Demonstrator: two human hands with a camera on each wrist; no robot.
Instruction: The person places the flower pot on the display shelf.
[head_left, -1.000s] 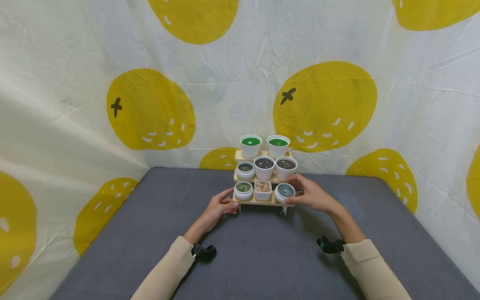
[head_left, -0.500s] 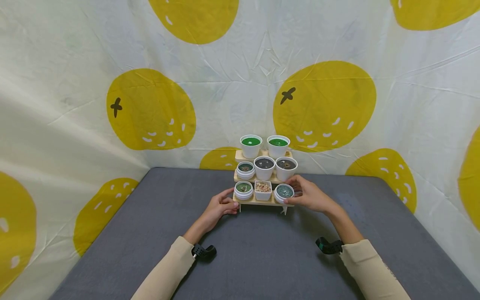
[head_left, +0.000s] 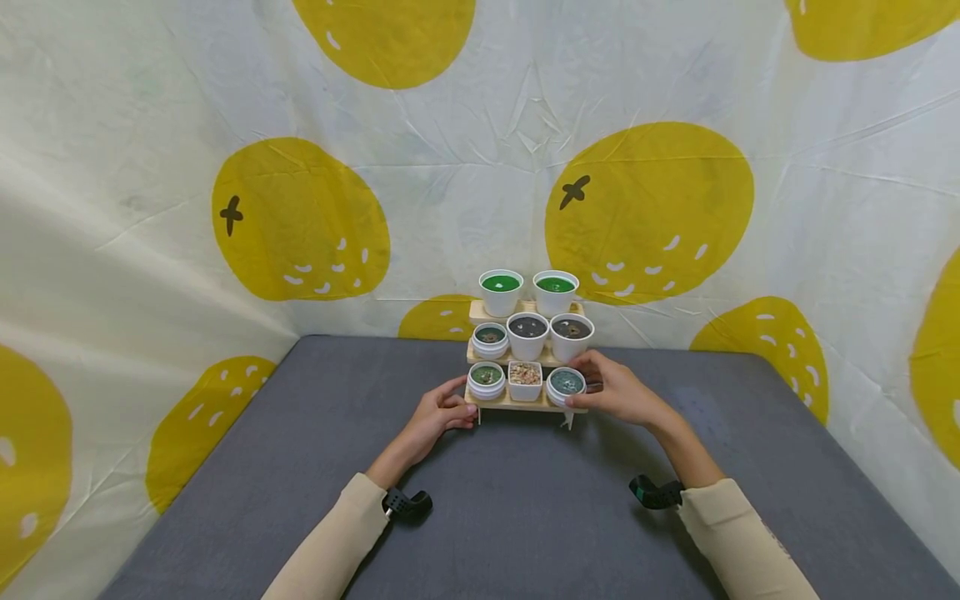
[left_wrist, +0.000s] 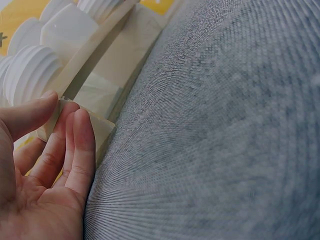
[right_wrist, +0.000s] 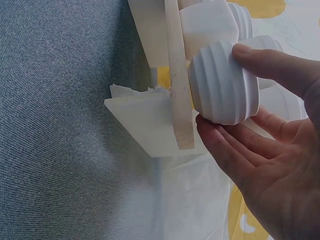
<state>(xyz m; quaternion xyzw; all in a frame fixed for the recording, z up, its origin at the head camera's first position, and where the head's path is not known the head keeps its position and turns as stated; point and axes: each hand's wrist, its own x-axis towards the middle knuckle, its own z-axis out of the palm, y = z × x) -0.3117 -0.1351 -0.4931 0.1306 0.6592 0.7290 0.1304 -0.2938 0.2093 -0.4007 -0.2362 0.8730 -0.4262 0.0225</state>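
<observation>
A three-tier wooden plant stand (head_left: 543,407) stands on the table, bearing small white pots. At the right end of its lowest shelf, my right hand (head_left: 618,388) holds a ribbed round pot (head_left: 557,397) with grey-green contents between thumb and fingers. The right wrist view shows this ribbed pot (right_wrist: 220,85) sitting at the shelf edge. My left hand (head_left: 431,419) pinches the left front corner of the stand, its thumb (left_wrist: 35,116) beside the shelf end. Also on that shelf are a square pot (head_left: 525,392) of pebbles and another ribbed pot (head_left: 486,392).
The middle shelf carries a small ribbed pot (head_left: 491,348) and two dark-filled cups, one a white cup (head_left: 528,348). Two green-filled cups, including the left cup (head_left: 501,304), top the stand. A grey cloth-covered table (head_left: 525,517) meets a fruit-print curtain (head_left: 465,208) behind.
The ribbed pot in my right hand has slid slightly left along the lowest shelf, with the hand following. My left hand stays at the stand's corner.
</observation>
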